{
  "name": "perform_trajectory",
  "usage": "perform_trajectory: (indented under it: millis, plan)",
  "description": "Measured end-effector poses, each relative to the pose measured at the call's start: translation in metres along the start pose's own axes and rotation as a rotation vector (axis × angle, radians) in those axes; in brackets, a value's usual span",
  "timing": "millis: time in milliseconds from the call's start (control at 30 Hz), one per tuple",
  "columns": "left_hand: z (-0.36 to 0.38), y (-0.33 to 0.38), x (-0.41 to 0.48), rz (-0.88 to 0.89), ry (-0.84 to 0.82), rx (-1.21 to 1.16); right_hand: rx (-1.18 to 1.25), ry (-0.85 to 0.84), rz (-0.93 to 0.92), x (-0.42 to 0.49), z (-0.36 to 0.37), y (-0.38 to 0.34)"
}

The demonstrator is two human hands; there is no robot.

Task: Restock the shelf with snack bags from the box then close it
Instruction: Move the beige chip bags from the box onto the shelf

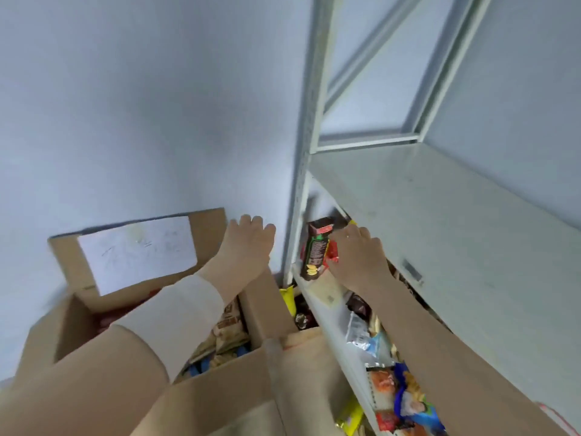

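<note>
my right hand (361, 259) pinches what looks like a light, crinkly red snack bag (332, 255) under its fingertips, so i'd hold gently; left hand (248, 243) relaxed, empty.

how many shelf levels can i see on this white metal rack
2. The upper white shelf board sits at right; the lower white shelf board, below it, carries snack bags where the right hand reaches. Further levels below may be hidden.
</note>
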State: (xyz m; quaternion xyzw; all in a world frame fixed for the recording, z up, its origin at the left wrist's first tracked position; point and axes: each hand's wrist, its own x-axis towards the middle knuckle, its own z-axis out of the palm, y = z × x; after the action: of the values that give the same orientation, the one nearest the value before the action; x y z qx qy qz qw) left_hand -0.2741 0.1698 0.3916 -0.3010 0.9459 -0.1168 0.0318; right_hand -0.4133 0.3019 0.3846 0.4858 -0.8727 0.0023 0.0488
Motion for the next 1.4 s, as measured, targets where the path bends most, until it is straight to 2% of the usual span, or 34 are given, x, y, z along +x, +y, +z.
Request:
perform_trajectory:
  millis: [133, 233, 400, 600, 800, 900, 1033, 1100, 1200, 1267, 1400]
  plan:
    - [0.055, -0.093, -0.035, -0.171, -0.098, -0.009, 0.038, -0.067, -0.171, 0.031, 0.029, -0.098]
    - [0.093, -0.138, -0.047, -0.266, -0.176, -0.046, -0.036, -0.109, -0.252, 0.055, 0.053, -0.152]
    - [0.159, -0.183, -0.045, -0.381, -0.281, -0.093, 0.011, -0.211, -0.368, 0.095, 0.121, -0.211]
    - [0.248, -0.208, -0.037, -0.485, -0.44, -0.23, 0.026, -0.461, -0.382, 0.12, 0.207, -0.25]
    - [0.329, -0.196, -0.041, -0.567, -0.586, -0.439, 0.06, -0.669, -0.262, 0.121, 0.286, -0.254]
    - [0.387, -0.181, -0.034, -0.584, -0.681, -0.52, 0.14, -0.746, -0.104, 0.12, 0.343, -0.256]
    - [0.49, -0.162, -0.007, -0.66, -0.73, -0.738, 0.321, -0.717, 0.144, 0.124, 0.443, -0.262]
    - [0.538, -0.156, 0.011, -0.799, -0.706, -0.942, 0.373, -0.699, 0.319, 0.123, 0.491, -0.263]
    - [0.59, -0.151, 0.033, -0.986, -0.571, -1.217, 0.404, -0.671, 0.546, 0.119, 0.544, -0.265]
    - [0.609, -0.147, 0.045, -1.067, -0.48, -1.322, 0.359, -0.622, 0.536, 0.113, 0.565, -0.265]
    - [0.625, -0.138, 0.06, -1.069, -0.412, -1.382, 0.35, -0.526, 0.489, 0.107, 0.582, -0.269]
